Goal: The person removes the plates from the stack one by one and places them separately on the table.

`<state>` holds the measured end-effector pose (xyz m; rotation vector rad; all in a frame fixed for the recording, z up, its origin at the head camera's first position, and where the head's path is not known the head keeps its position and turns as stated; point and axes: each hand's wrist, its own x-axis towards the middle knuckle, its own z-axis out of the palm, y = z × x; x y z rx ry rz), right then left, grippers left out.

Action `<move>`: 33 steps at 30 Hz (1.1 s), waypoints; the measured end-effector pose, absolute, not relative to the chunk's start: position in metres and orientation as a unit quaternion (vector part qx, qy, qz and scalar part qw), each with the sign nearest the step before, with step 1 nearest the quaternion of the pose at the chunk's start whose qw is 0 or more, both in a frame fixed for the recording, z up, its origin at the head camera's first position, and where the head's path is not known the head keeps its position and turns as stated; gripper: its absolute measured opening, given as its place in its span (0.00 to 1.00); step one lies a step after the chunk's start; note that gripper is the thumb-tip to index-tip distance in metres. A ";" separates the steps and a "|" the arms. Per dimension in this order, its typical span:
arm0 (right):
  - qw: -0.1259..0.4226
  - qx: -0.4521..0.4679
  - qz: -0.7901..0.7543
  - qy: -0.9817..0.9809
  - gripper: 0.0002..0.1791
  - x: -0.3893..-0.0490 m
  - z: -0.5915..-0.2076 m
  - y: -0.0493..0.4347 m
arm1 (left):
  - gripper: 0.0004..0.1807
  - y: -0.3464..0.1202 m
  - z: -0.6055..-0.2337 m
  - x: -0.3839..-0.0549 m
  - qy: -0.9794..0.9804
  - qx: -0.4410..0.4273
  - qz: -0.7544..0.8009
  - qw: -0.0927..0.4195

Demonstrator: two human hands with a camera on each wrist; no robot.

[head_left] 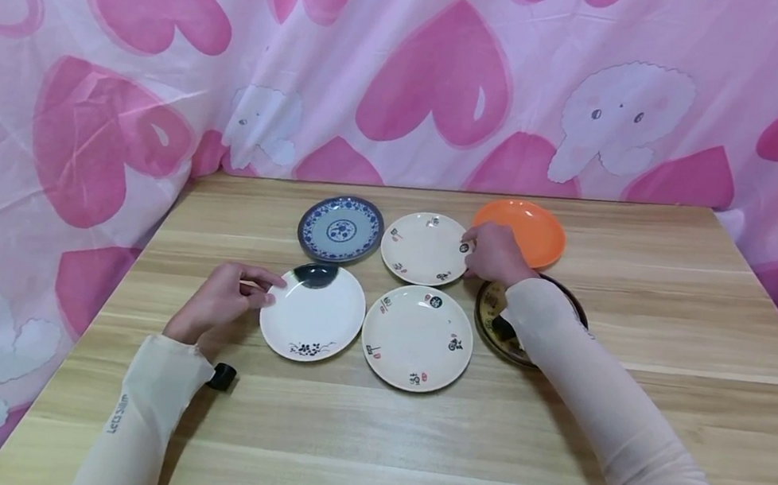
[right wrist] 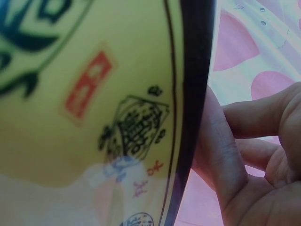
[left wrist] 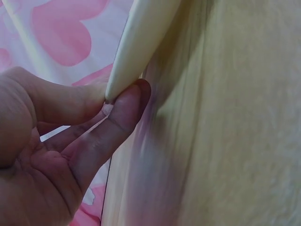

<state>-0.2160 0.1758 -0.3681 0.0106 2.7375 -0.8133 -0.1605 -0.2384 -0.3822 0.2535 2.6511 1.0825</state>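
Observation:
My left hand pinches the left rim of a white plate with a dark green patch and black flowers. In the left wrist view, thumb and fingers meet on that plate's edge, seen side-on. At the back, my right hand grips the right rim of a cream plate with small black and red characters. The right wrist view hides that contact behind a yellow-brown plate with a dark rim. This plate lies beneath my right wrist in the head view, partly covered by the sleeve.
A similar cream plate lies at the front middle. The blue-and-white plate is at the back left, an orange plate at the back right. All rest close together on a wooden table, with a pink heart-patterned cloth behind.

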 end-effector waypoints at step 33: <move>0.136 0.006 -0.286 0.948 0.28 -0.216 -0.367 0.171 | 0.17 -0.242 -0.366 -0.161 0.938 0.137 0.291 0.133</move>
